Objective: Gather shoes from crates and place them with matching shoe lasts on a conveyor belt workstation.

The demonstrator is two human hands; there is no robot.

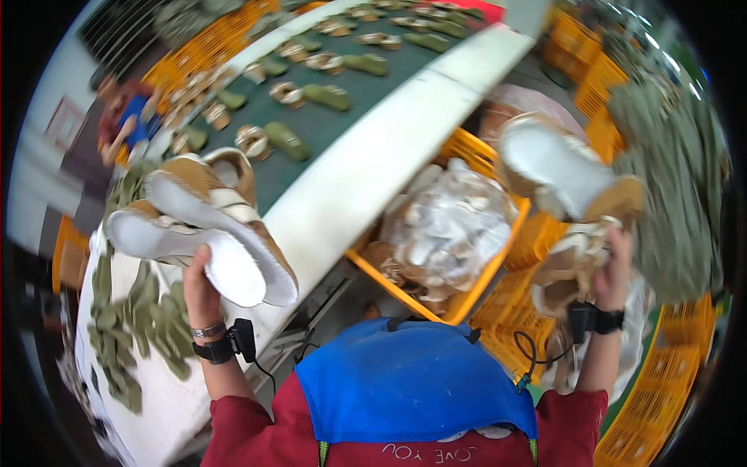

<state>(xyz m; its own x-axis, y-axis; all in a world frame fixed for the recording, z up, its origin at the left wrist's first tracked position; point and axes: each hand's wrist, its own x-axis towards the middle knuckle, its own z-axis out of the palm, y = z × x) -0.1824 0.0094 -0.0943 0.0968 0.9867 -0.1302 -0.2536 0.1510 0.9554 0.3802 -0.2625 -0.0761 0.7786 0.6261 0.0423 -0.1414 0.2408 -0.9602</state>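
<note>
My left hand point(201, 294) is closed on a few tan-and-white shoe uppers point(226, 253), bunched together with their white bottoms showing. They are above the white side table, next to the conveyor. Out to the right, my right hand point(613, 272) is closed on more shoe uppers point(574, 268), tan with pale straps. One shoe upper point(548, 167) with a broad white bottom stands out above that hand, blurred by motion; whether the hand itself grips it, I cannot tell. Both wrists carry black straps with small devices and cables.
A green conveyor belt point(342, 128) with a white edge carries rows of uppers and green soles point(288, 140). Loose green soles point(140, 335) lie on the white side table point(156, 420). A yellow crate point(443, 311) holds plastic-wrapped uppers. Another person point(128, 117) is far left.
</note>
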